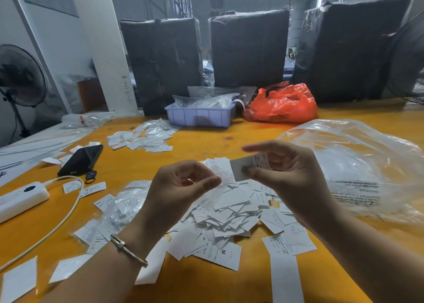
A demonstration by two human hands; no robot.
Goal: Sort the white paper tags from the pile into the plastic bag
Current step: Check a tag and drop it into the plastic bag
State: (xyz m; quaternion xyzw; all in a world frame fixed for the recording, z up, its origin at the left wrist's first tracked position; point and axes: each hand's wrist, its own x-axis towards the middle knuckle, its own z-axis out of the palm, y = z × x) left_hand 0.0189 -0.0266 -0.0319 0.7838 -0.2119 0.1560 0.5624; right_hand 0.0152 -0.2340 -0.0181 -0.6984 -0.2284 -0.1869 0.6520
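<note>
Above the pile point(229, 213), both hands pinch printed white tags point(249, 168)

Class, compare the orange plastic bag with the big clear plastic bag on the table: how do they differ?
The orange plastic bag is opaque and bunched upright at the table's far edge, beside the lilac tray. The clear plastic bag is see-through, lies spread out to the right of the hands, and carries printed warning text. Both are crinkled thin plastic.
</note>
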